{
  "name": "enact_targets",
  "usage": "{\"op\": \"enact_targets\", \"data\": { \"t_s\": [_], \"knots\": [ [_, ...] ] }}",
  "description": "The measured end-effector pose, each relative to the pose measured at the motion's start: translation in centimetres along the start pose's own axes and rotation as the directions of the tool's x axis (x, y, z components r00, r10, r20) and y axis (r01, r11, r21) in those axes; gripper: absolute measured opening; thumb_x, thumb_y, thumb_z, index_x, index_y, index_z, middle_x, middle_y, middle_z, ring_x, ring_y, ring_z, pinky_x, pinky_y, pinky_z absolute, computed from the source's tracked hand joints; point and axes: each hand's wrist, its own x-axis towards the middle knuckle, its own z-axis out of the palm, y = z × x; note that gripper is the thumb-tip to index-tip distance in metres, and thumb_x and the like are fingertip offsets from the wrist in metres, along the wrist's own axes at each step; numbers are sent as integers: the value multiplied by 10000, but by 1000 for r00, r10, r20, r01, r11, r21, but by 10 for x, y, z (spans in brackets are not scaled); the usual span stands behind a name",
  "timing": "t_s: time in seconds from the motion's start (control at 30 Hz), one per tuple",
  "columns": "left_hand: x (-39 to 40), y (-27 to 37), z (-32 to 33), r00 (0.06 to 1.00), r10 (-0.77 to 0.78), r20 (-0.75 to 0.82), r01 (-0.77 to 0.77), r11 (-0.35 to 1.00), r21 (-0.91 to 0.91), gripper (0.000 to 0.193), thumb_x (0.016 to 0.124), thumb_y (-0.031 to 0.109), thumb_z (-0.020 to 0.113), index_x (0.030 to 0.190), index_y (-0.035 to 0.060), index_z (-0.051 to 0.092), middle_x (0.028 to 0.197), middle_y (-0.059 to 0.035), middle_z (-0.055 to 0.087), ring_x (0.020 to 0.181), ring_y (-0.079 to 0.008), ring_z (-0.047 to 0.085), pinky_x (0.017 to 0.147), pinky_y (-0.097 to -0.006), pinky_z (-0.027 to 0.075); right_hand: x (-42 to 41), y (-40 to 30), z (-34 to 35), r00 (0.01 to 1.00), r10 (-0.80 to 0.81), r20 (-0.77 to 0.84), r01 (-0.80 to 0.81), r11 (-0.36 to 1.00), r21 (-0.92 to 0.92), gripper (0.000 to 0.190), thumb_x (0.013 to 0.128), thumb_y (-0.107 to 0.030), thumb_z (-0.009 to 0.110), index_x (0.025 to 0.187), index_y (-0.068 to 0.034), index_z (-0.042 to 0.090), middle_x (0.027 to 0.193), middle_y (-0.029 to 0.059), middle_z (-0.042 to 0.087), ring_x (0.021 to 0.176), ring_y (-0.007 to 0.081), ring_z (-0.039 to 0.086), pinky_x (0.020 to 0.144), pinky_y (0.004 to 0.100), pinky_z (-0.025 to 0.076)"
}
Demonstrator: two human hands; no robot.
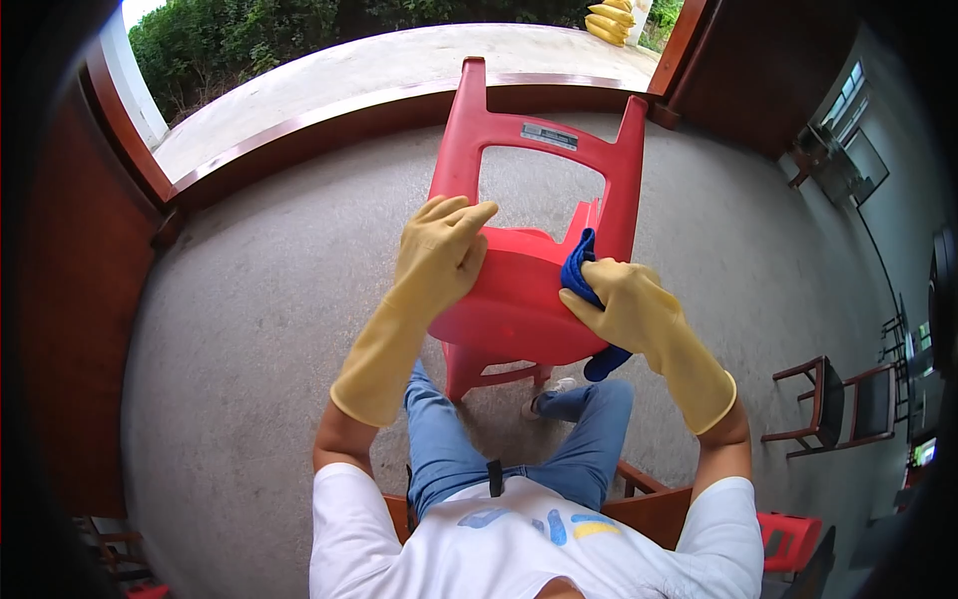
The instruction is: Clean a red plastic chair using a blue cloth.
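A red plastic chair stands tilted in front of my knees, two of its posts pointing away from me. A label with writing sits on the crossbar that joins those posts. My left hand, in a yellow rubber glove, is curled around the chair's left side. In my right hand, gloved the same way, is a bunched blue cloth, pressed on the right edge of the chair. One end of the cloth hangs below that hand.
I sit on a wooden seat. Dark wooden chairs stand at the right, and another red plastic chair is at the lower right. A raised door sill crosses ahead. Yellow sacks are piled outside.
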Motion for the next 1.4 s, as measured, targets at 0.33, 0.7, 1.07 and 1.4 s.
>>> {"op": "enact_targets", "data": {
  "t_s": [0.33,0.7,1.07,1.4],
  "knots": [
    [-14,13,10,991,-109,-80,116,990,85,223,927,82,709,1137,92,784,874,-168,775,1201,-392,667,1054,-482,508,19,24,-51,964,-173,200,126,966,226,224,937,-255,759,984,-39,720,857,161,722,772,349,720,736,416,576],
    [-8,13,13,994,58,-90,-50,995,91,219,831,20,706,1050,23,708,759,-106,713,1029,-343,665,933,-460,533,53,1,-1,930,-358,82,354,933,61,289,937,-326,750,934,-43,694,847,170,713,771,388,707,716,469,569],
    [-13,7,12,983,85,-166,-78,996,48,141,817,-6,681,955,11,703,738,-111,697,973,-325,672,900,-432,543,54,-10,-10,934,-289,209,305,951,-47,308,951,-340,732,915,-37,693,852,183,720,756,380,725,707,474,577],
    [-2,8,12,995,87,-56,-82,993,87,258,784,-29,686,1032,38,705,756,-120,693,1037,-352,672,920,-453,546,72,-14,2,916,-400,28,400,917,3,318,904,-345,774,846,-44,685,864,176,712,804,394,714,708,489,560]
  ]
}}
